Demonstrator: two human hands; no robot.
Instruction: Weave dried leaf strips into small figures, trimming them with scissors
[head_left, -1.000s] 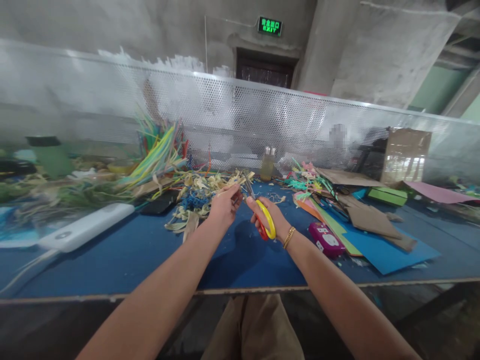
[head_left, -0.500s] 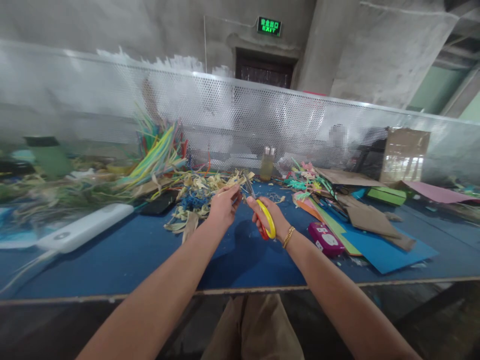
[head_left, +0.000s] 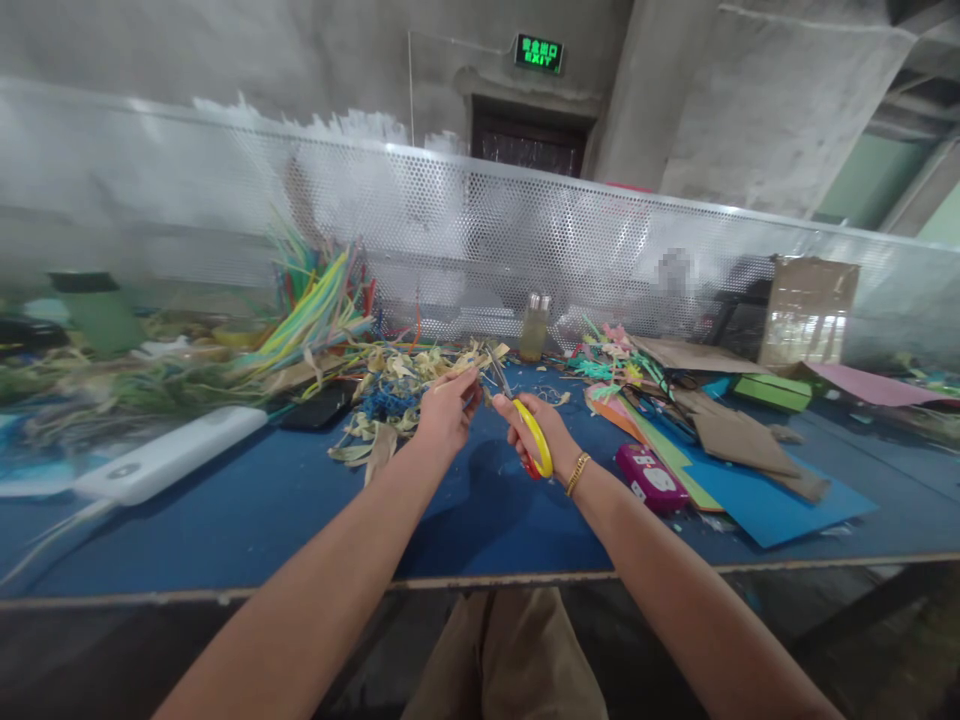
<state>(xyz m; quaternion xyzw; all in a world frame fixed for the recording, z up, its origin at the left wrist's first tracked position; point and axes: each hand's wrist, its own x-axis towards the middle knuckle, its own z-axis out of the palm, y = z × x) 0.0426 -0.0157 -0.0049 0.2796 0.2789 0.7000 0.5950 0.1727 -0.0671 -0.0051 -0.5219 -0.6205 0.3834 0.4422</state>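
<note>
Scissors with yellow and red handles are in my right hand; a gold bracelet circles that wrist. Their blades point away from me, up and to the left, close to the fingertips of my left hand. My left fingers are pinched together, and what lies between them is too small to make out. Just beyond the hands spreads a pile of pale dried husk strips, with a tangle of blue shreds on its near side.
A white power strip and a black phone-like slab lie left. Colored strips stand behind them. A small bottle stands at the back. Right are a purple box, blue paper and cardboard pieces.
Almost nothing differs. The scissors' handles have shifted very slightly in my right hand, and my left hand stays in nearly the same place.
</note>
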